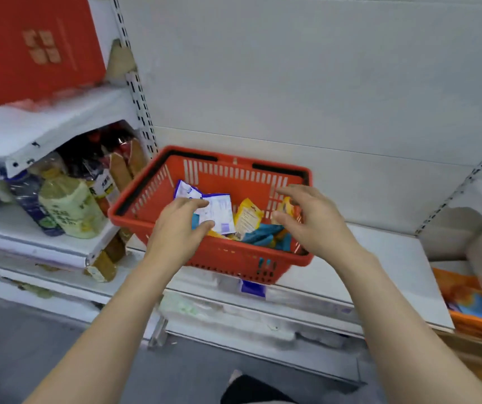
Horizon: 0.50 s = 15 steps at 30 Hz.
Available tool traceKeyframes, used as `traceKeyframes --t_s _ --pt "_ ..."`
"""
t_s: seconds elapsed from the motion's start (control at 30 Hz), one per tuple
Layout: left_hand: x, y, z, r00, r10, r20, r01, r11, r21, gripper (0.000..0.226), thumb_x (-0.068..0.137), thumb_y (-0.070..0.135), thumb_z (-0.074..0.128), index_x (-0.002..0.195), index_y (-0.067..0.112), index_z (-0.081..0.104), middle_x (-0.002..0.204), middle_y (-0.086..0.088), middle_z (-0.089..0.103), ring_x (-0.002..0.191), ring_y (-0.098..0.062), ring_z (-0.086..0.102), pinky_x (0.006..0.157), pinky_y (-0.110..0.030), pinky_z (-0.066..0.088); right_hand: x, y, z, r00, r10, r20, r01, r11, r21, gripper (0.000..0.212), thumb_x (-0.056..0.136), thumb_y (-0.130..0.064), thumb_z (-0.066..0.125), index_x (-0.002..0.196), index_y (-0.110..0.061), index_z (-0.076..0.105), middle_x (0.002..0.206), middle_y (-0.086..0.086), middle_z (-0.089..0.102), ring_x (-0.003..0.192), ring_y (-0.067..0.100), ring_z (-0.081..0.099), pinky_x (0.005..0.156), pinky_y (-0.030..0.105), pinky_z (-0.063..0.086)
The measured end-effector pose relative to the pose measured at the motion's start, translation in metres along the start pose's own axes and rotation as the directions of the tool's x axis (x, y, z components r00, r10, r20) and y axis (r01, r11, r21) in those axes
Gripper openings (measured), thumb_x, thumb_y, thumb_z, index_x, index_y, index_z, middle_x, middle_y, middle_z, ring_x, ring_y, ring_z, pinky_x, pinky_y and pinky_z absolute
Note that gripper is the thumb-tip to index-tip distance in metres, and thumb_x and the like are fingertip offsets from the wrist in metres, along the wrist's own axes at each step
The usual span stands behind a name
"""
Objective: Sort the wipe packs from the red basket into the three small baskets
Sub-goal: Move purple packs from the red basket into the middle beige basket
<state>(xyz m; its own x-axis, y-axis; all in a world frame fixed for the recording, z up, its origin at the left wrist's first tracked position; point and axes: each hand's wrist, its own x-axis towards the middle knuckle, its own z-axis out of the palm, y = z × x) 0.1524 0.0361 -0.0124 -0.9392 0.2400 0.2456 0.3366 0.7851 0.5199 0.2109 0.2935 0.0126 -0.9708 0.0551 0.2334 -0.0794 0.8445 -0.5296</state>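
The red basket [228, 258] sits on a white shelf [379, 258], tilted a little toward the camera, with its black handles folded down along the rim. Inside lie several wipe packs: a white and purple pack [219, 212] at the left, a second purple-edged pack [185, 190] just behind it, a yellow pack [247, 218] in the middle, and blue packs [266, 236] underneath toward the front.

The left hand [175, 228] reaches over the front rim and pinches the white and purple pack between thumb and forefinger. The right hand [312, 220] hovers over the right side of the basket with fingers spread and slightly curled, close to an orange-yellow pack [287, 207]; whether it touches that pack I cannot tell.

To the left, a lower shelf carries bottles [70, 205]. A red box [33, 45] stands on the shelf above them. The 3 small baskets are out of sight
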Motion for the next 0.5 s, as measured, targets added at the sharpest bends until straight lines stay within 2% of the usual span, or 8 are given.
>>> traceKeyframes --t_s 0.13,0.27,0.4,0.43,0.5 --pt "0.057 -0.031 0.004 0.991 -0.076 0.11 0.078 0.997 -0.021 0.044 0.084 0.025 0.076 0.126 0.015 0.065 0.124 -0.01 0.061 0.117 -0.028 0.055 0.099 -0.035 0.041 0.079 0.003 0.046 0.974 0.036 0.222 -0.034 0.999 -0.012 0.051 0.09 -0.042 0.066 0.136 -0.023 0.056 0.133 0.001 0.061 0.114 0.019 0.06 0.096 0.031 0.045" --pt "0.092 -0.065 0.015 0.979 -0.129 0.156 0.133 0.991 -0.019 0.05 0.084 0.03 0.075 0.129 0.014 0.062 0.123 -0.011 0.062 0.117 -0.028 0.056 0.099 -0.035 0.041 0.142 0.003 0.114 0.881 0.142 0.451 -0.137 0.99 -0.044 0.062 0.088 -0.046 0.067 0.139 -0.017 0.049 0.135 0.006 0.06 0.117 0.026 0.059 0.092 0.034 0.048" --pt "0.116 -0.088 0.031 0.943 -0.212 0.258 0.229 0.973 -0.036 0.058 0.085 0.042 0.072 0.136 0.019 0.055 0.131 -0.006 0.059 0.118 -0.023 0.055 0.094 -0.032 0.041 0.177 0.006 0.172 0.764 0.37 0.528 -0.385 0.919 -0.087 0.079 0.079 -0.049 0.077 0.136 -0.007 0.041 0.13 0.011 0.059 0.115 0.031 0.059 0.079 0.034 0.047" --pt "0.124 -0.092 0.035 0.936 -0.21 0.283 0.23 0.973 -0.038 0.061 0.085 0.044 0.071 0.138 0.019 0.053 0.134 -0.005 0.058 0.119 -0.022 0.055 0.095 -0.032 0.042 0.182 0.008 0.179 0.74 0.416 0.528 -0.435 0.895 -0.095 0.076 0.077 -0.046 0.08 0.132 -0.006 0.045 0.126 0.01 0.06 0.112 0.03 0.06 0.076 0.033 0.046" --pt "0.14 -0.096 0.04 0.925 -0.193 0.327 0.227 0.971 -0.071 0.065 0.085 0.048 0.07 0.14 0.019 0.05 0.138 -0.003 0.057 0.122 -0.02 0.055 0.094 -0.03 0.042 0.189 0.012 0.185 0.732 0.448 0.513 -0.491 0.869 -0.057 0.052 0.075 -0.041 0.083 0.109 -0.01 0.059 0.11 0.007 0.067 0.097 0.026 0.065 0.069 0.033 0.049"
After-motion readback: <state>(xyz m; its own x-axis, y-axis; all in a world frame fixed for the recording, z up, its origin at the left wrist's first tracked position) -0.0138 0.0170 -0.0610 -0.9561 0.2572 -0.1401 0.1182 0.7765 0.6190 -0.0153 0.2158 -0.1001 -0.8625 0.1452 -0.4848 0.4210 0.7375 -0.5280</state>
